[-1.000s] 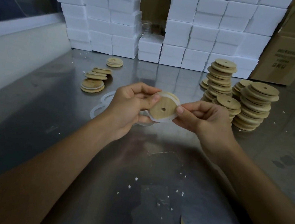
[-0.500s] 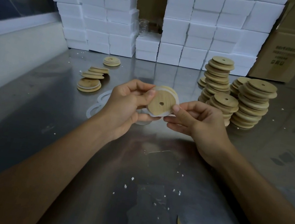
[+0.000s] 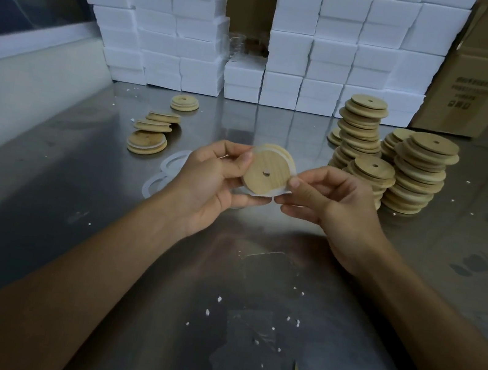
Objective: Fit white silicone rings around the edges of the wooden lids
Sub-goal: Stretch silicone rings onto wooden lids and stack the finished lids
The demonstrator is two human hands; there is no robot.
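Ringed wooden lid [image 3: 267, 173] between hands

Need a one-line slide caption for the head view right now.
Both hands, left hand and right hand, hold a wooden lid while fitting its white silicone ring.

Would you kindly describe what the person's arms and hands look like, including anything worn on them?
Both forearms are bare all the way to the frame's bottom edge: no sleeves show. The left hand and the right hand wear no gloves, and I see no rings, watch or wristbands. The fingernails look short and unpainted. No markings are visible on either arm in the dim light.
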